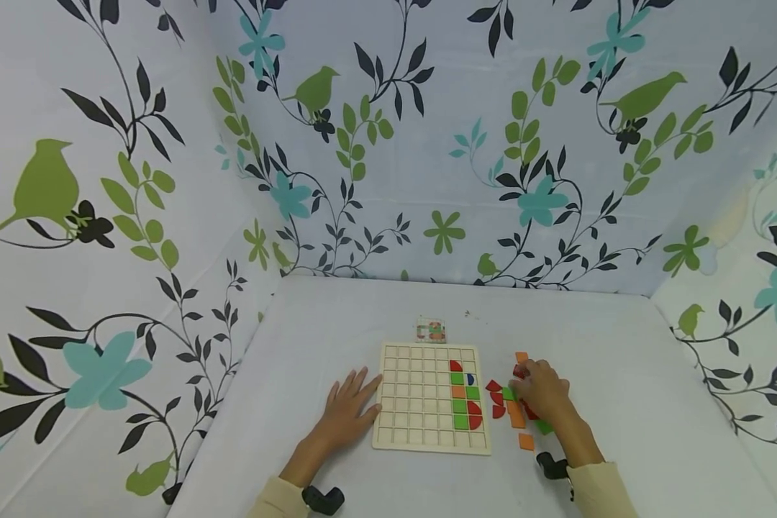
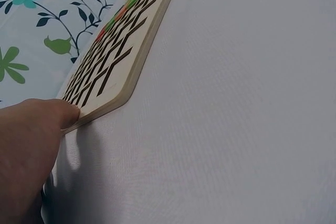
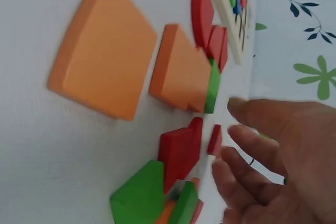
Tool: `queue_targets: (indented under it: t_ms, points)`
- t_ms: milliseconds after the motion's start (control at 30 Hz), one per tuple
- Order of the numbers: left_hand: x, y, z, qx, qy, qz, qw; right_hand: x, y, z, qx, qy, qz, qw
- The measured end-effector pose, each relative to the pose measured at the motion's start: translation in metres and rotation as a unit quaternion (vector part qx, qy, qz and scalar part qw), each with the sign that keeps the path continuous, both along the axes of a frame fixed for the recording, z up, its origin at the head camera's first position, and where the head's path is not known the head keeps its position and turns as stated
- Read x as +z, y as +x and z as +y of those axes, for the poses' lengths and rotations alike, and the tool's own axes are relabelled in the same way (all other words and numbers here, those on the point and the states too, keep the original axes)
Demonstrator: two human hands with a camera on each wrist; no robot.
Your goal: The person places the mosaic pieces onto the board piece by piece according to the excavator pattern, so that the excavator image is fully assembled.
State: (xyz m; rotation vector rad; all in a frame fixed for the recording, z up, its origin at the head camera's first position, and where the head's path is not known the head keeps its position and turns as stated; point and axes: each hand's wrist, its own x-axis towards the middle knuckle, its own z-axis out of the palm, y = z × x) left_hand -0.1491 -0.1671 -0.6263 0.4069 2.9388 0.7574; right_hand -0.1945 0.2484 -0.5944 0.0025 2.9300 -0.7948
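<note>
A pale wooden grid board (image 1: pixel 417 403) lies on the table, with several red, green, orange and blue pieces set in its right-hand columns. My left hand (image 1: pixel 348 411) rests flat with spread fingers at the board's left edge; in the left wrist view its thumb touches the board's corner (image 2: pixel 122 98). My right hand (image 1: pixel 545 392) is over loose pieces right of the board. In the right wrist view its thumb and fingers are apart, close to a small red piece (image 3: pixel 214 140), with nothing seen held between them. Near it lie orange squares (image 3: pixel 107 56) and a green piece (image 3: pixel 139 198).
A small printed card (image 1: pixel 431 330) with coloured shapes lies just behind the board. Red pieces (image 1: pixel 498 411) and an orange square (image 1: pixel 526 442) lie between the board and the right arm. Patterned cloth (image 1: pixel 388 144) hangs around the white table (image 1: pixel 324 316).
</note>
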Motion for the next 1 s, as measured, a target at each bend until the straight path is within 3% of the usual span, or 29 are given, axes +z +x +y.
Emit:
queue_targets:
  t_ms: [133,233,533,767,1000]
  points:
    - [0.0,0.0,0.0,0.002,0.003,-0.005,1.0,0.001,0.008,-0.002,0.019,-0.014,-0.034,0.9992]
    - [0.0,0.0,0.001,0.002,0.002,-0.001,1.0,-0.002,0.009,-0.004,0.013,-0.02,-0.031,0.9992]
    - [0.0,0.0,0.001,0.002,0.003,-0.001,1.0,-0.008,0.0,-0.011,-0.018,-0.03,0.001,0.9994]
    - [-0.001,0.0,0.002,0.0,0.007,-0.003,1.0,-0.01,-0.003,-0.015,-0.034,-0.066,-0.027,0.9968]
    - [-0.001,-0.001,0.001,0.002,0.001,0.002,1.0,-0.017,-0.014,-0.02,0.011,-0.046,0.03,0.9984]
